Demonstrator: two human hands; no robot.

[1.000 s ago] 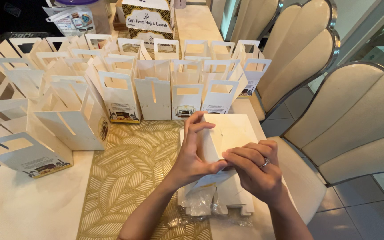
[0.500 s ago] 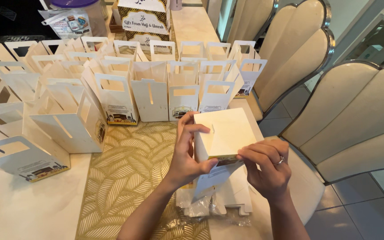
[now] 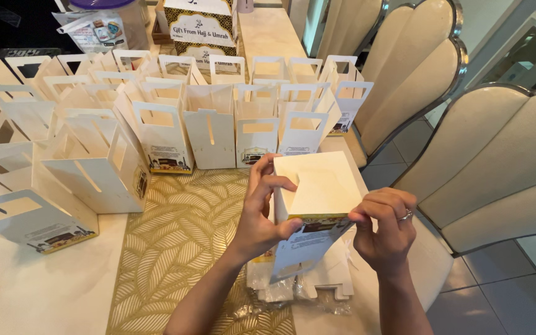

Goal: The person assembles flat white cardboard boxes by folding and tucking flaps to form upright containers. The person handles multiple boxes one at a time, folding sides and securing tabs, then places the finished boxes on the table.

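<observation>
Both hands grip a cream cardboard gift box [image 3: 315,189] above a stack of flat blanks [image 3: 317,279]. The left hand [image 3: 262,211] clamps its side wall steady while the right hand [image 3: 384,232] pinches the near corner, squaring it. Finished boxes [image 3: 162,133] stand behind.

The left hand [image 3: 262,214] and right hand [image 3: 384,232] grip opposite sides of a half-folded cream gift box [image 3: 314,192], held above a stack of flat box blanks [image 3: 317,279]. Assembled handled boxes [image 3: 212,127] stand in rows on the table [image 3: 38,291], beside a gold leaf-pattern runner [image 3: 181,248].
</observation>
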